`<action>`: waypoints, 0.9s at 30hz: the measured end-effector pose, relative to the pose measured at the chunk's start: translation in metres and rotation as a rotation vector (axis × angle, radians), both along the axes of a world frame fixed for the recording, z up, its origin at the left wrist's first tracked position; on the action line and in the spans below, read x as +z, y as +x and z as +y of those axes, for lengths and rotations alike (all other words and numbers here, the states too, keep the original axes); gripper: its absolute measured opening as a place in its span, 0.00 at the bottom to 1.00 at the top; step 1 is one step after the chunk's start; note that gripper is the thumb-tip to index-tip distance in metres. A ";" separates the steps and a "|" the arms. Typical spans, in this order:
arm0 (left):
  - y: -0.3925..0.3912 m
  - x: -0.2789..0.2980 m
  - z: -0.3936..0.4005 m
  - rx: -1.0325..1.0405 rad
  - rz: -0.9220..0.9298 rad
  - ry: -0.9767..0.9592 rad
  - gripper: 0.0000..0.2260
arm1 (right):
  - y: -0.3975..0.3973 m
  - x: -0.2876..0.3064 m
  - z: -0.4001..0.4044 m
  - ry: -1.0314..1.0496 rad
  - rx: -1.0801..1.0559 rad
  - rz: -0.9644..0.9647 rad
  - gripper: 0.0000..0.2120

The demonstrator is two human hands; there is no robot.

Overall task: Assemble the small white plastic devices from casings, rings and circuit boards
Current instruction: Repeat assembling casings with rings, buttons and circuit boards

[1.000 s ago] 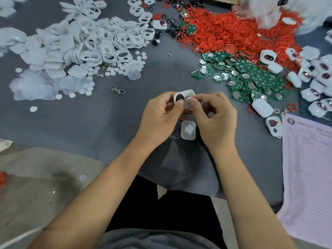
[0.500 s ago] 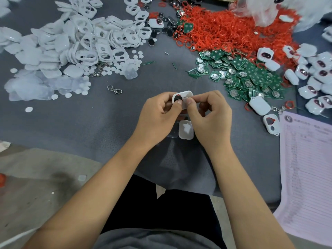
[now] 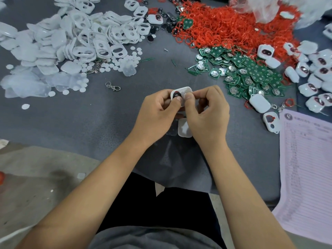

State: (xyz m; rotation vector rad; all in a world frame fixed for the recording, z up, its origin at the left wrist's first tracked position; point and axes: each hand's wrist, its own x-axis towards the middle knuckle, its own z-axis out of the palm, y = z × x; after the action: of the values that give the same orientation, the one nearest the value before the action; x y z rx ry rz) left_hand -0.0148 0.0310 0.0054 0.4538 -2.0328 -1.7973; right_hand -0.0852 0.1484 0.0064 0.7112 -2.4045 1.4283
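Both hands meet above the grey surface [image 3: 71,123]. The left hand [image 3: 158,112] and right hand [image 3: 206,112] are curled around one small white casing [image 3: 185,90], thumbs pressing its upper face, where a dark, red-edged insert shows at the left opening. Judged step: seating an insert in the front casing. A second casing half [image 3: 184,130] lies just below the hands. Circuit boards [image 3: 248,72] lie to the right and beyond, red rings [image 3: 224,27] farther off, loose casings [image 3: 80,38] to the far left, finished devices [image 3: 314,72] to the far right. The next move probably calls for a board, then the lower half.
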 end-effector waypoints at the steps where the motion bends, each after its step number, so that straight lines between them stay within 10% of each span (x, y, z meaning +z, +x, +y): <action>1: 0.000 0.000 0.000 0.004 -0.002 0.014 0.08 | 0.000 0.000 -0.001 0.017 -0.013 0.007 0.08; 27: -0.001 -0.005 -0.004 -0.032 0.064 0.014 0.08 | -0.005 -0.001 0.001 -0.169 0.245 -0.195 0.06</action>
State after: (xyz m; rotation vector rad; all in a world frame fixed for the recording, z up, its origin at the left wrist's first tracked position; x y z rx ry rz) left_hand -0.0155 0.0273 0.0003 0.3652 -1.9963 -1.8228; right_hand -0.0903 0.1493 0.0056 0.8854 -2.3617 1.8529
